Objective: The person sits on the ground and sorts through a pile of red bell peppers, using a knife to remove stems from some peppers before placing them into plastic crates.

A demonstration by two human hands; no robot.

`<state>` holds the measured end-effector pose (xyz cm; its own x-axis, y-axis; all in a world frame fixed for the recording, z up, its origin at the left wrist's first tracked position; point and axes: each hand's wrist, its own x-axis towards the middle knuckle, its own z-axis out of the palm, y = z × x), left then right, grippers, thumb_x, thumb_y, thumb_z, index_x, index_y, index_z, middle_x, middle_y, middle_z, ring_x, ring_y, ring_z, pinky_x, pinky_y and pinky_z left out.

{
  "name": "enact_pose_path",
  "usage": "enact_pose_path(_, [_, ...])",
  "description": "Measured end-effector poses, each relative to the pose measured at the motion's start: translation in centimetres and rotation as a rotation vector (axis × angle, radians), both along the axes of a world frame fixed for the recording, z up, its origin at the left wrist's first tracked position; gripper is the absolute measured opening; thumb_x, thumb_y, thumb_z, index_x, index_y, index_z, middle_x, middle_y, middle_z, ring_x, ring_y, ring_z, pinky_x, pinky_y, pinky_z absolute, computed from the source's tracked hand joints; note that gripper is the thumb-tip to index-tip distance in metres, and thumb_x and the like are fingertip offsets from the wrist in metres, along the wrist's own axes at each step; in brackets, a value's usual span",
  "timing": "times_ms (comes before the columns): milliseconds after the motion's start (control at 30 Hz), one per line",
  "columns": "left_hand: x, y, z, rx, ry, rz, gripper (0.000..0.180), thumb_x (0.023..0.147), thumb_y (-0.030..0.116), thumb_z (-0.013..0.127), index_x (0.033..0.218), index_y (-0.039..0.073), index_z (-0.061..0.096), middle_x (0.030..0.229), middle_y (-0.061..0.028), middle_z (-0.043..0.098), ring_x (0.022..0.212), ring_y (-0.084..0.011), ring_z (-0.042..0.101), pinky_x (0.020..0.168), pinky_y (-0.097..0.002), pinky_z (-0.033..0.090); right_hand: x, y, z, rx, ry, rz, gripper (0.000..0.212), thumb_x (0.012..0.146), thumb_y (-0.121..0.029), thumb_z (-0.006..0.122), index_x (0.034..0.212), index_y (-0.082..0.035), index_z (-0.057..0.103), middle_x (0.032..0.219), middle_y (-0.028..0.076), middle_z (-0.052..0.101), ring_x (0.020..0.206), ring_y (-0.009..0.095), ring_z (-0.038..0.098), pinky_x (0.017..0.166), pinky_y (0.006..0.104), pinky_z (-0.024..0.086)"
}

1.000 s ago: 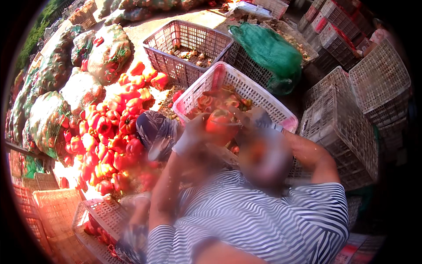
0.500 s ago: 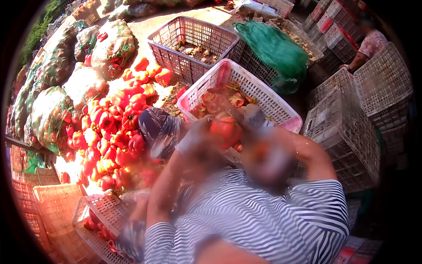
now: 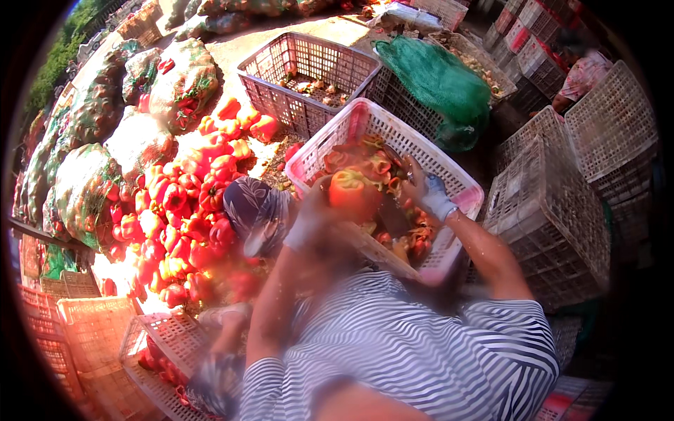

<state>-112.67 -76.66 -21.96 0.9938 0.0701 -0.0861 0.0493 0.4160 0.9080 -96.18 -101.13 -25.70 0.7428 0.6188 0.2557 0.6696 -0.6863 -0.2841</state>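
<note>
Held over the near left side of a white-and-pink plastic crate (image 3: 449, 163) is an orange-red bell pepper (image 3: 353, 196). My left hand (image 3: 312, 219), gloved and blurred, grips it from the left. Inside the crate's right side is my right hand (image 3: 430, 194), in a pale glove with the fingers bent. A dark, broad blade, apparently a knife (image 3: 394, 216), shows beside that hand, close to the pepper; its grip is hard to make out. Pepper pieces and cut tops (image 3: 375, 166) lie in the crate below both hands.
Left of me lies a heap of red bell peppers (image 3: 179, 203), with full net sacks (image 3: 88, 182) behind. A brownish crate (image 3: 309, 59) holds scraps. Green netting (image 3: 439, 84) drapes over another crate. Stacked crates (image 3: 547, 210) stand right, near another person (image 3: 584, 74). Orange crates (image 3: 98, 326) stand lower left.
My right hand has moved away from my body, up and into the crate, and the blade now shows. The pepper has shifted slightly up and left in my left hand.
</note>
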Motion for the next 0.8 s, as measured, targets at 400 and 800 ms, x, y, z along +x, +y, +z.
enact_pose_path(400, [-1.5, 0.6, 3.4, 0.09, 0.083, -0.082, 0.078, 0.067, -0.002, 0.08, 0.137, -0.004, 0.045, 0.127, -0.0136, 0.06, 0.117, -0.0222, 0.06, 0.101, -0.0356, 0.05, -4.8, 3.0, 7.4, -0.098, -0.201, 0.607, 0.099, 0.066, -0.018, 0.076, 0.153, -0.011, 0.03, 0.069, 0.006, 0.063, 0.053, 0.028, 0.061, 0.047, 0.0419, 0.044])
enact_pose_path(800, [-1.8, 1.2, 1.8, 0.048, 0.103, -0.08, 0.071, 0.072, 0.006, 0.078, 0.136, -0.003, 0.048, 0.125, -0.0116, 0.062, 0.114, -0.0203, 0.061, 0.101, -0.0342, 0.048, -3.3, 5.5, 5.6, -0.121, -0.522, 0.534, 0.072, 0.082, -0.014, 0.059, 0.151, -0.012, 0.04, 0.068, 0.003, 0.058, 0.053, 0.022, 0.056, 0.048, 0.0398, 0.043])
